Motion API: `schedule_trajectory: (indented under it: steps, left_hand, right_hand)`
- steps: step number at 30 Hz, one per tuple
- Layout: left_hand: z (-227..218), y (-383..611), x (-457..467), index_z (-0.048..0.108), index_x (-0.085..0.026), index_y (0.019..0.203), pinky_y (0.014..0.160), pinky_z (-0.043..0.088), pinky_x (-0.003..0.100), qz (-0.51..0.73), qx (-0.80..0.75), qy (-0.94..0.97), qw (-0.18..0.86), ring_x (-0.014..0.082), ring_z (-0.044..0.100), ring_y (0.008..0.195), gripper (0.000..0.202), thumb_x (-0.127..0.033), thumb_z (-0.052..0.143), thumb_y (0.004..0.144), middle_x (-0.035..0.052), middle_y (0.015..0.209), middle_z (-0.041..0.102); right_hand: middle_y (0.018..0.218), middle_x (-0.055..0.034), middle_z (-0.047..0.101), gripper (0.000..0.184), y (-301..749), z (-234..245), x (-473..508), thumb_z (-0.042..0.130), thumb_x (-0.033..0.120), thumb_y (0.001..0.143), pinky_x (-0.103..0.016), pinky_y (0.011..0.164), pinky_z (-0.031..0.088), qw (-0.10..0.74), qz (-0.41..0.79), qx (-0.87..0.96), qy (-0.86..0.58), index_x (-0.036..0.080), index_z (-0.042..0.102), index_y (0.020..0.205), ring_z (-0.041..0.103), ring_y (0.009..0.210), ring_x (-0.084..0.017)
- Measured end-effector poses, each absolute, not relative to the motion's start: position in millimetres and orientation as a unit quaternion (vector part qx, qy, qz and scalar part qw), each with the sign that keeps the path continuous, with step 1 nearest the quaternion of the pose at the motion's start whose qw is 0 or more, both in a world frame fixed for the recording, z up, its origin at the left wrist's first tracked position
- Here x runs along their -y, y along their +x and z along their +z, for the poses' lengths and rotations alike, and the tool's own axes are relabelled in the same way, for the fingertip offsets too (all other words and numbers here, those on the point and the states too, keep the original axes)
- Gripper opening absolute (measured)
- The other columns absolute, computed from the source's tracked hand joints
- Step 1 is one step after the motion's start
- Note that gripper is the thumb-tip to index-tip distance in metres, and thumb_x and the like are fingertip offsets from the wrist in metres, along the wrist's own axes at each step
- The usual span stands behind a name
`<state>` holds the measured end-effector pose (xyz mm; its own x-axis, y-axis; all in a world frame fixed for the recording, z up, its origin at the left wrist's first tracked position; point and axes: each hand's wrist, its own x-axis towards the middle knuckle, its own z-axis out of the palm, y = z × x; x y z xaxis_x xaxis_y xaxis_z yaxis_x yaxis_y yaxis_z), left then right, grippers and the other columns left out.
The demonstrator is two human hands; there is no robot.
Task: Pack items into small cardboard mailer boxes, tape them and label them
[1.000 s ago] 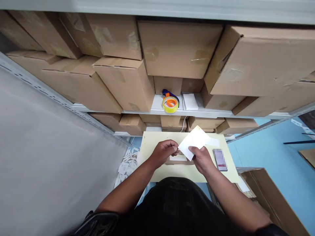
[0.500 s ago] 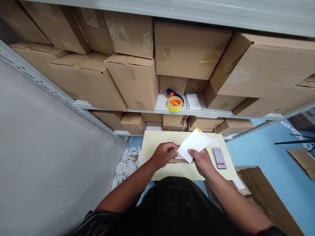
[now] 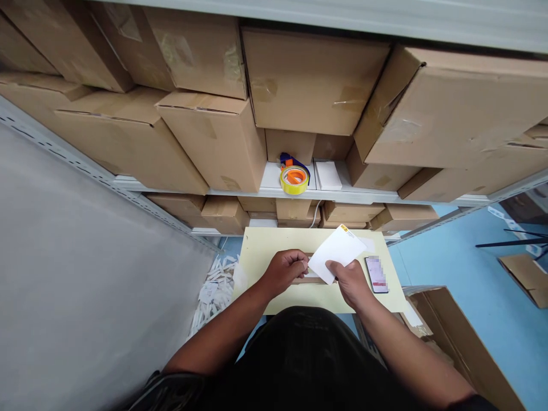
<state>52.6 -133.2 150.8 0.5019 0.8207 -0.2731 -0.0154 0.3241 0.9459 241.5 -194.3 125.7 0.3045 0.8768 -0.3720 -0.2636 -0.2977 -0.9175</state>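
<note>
My right hand grips a white paper sheet by its lower edge, thumb on top. A small yellow-orange mark with fine print sits at the sheet's upper corner. Just left of it, my left hand is closed in a pinch at the sheet's left corner; what its fingertips hold, if anything, is hidden. Beneath both hands a flat brown cardboard piece with something white on it lies on the pale yellow table, mostly covered by the sheet and hands.
A phone lies on the table's right side. On the shelf ahead are a yellow tape roll and a white stack among cardboard boxes. Paper strips heap at left; an opened carton stands at right.
The camera view has shifted slightly, so the shelf boxes appear farther left. Both hands and the white sheet keep nearly the same position.
</note>
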Motion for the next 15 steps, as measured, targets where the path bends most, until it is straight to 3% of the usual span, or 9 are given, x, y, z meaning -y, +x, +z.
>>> schedule_trajectory:
  steps: [11, 15]
  left_hand:
    - [144, 66, 133, 0.066, -0.016, 0.071, 0.062, 0.048, 0.025, 0.280, -0.400, 0.493, 0.720, 0.0109, 0.056, 0.060, 0.012, -0.028, 0.067, 0.071, -0.0007, 0.064, 0.064]
    - [144, 68, 133, 0.066, -0.016, 0.071, 0.063, 0.048, 0.025, 0.283, -0.383, 0.494, 0.728, 0.0105, 0.056, 0.060, 0.014, -0.030, 0.069, 0.072, -0.0012, 0.064, 0.064]
  right_hand:
    - [0.094, -0.0093, 0.078, 0.029, 257, 112, 195, 0.081, 0.034, 0.069, -0.034, 0.073, 0.055, 0.539, 0.550, 0.237, -0.592, 0.014, 0.077, 0.089, 0.069, 0.087, -0.027]
    - [0.083, -0.0064, 0.075, 0.029, 254, 113, 195, 0.080, 0.033, 0.069, -0.030, 0.057, 0.051, 0.535, 0.578, 0.215, -0.577, 0.015, 0.074, 0.090, 0.065, 0.072, -0.022]
